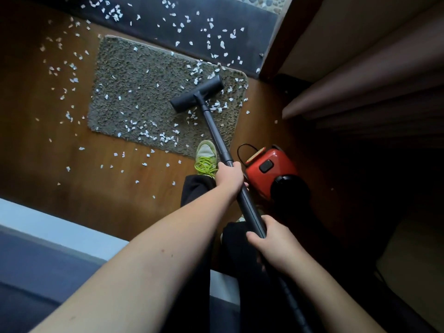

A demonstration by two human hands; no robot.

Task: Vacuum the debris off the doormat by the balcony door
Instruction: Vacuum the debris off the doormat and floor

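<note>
A grey shaggy doormat (144, 92) lies on the wooden floor, strewn with small white paper scraps (153, 135). The black vacuum floor head (197, 93) rests on the mat's right part, with scraps around it. A dark wand (213, 133) runs from the head back toward me. My left hand (228, 176) grips the wand midway. Lower down, my right hand (271, 239) holds the wand where the hose begins. The red vacuum body (269, 169) sits on the floor right of the wand.
More scraps cover the dark door threshold (216, 27) beyond the mat and the wooden floor (60, 92) to the left. My green-laced shoe (206, 159) stands at the mat's near edge. Curtains (360, 80) hang on the right. A blue-and-white furniture edge (48, 236) lies at lower left.
</note>
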